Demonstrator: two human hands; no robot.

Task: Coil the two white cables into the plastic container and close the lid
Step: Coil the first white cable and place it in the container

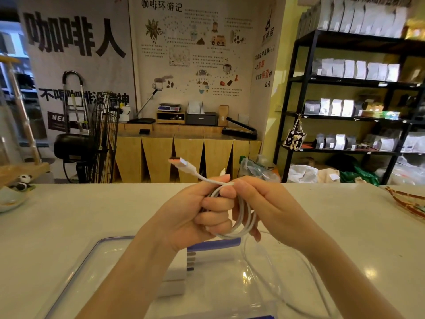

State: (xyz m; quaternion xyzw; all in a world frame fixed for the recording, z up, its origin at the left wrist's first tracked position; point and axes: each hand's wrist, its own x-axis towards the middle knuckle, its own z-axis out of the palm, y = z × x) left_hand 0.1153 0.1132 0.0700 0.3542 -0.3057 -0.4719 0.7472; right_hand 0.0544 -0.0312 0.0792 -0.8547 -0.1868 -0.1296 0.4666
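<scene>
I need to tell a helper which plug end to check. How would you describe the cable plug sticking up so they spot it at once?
Start at the white counter, where both hands meet above its middle. The left hand and right hand hold a coiled white cable. Its plug pokes up leftward, with an orange tip.

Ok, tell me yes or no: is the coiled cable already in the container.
No, both hands hold the coiled cable in the air above the container.

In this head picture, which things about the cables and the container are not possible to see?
- Second white cable: thin and faint in the head view; its ends cannot be traced.
- Plastic container: cut off by the bottom edge, partly behind both forearms.
- Coiled cable: the left hand and right hand hide part of the loops.
</scene>
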